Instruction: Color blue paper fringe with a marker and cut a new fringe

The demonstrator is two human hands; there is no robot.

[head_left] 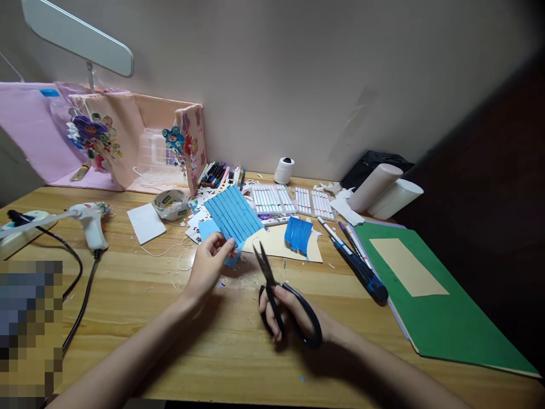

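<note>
My left hand point(210, 258) is closed in a pinch at the lower corner of a blue paper sheet point(234, 213) with dark parallel lines. Some light blue paper shows beside and below those fingertips. In my right hand point(283, 309) is a pair of black-handled scissors point(269, 275), fingers through the loops. Its blades point up and away, slightly parted, just right of the sheet and apart from it. A smaller piece of dark blue coloured paper point(298, 234) lies on a cream paper sheet point(315, 253) beyond the scissors.
Marker sets point(272, 199) lie at the back near a white thread cone point(284, 170). To the left are a hot glue gun point(91, 224), a tape roll point(170, 204) and a decorated pink box point(166, 113). A utility knife point(357, 267) and green board point(451, 318) are right.
</note>
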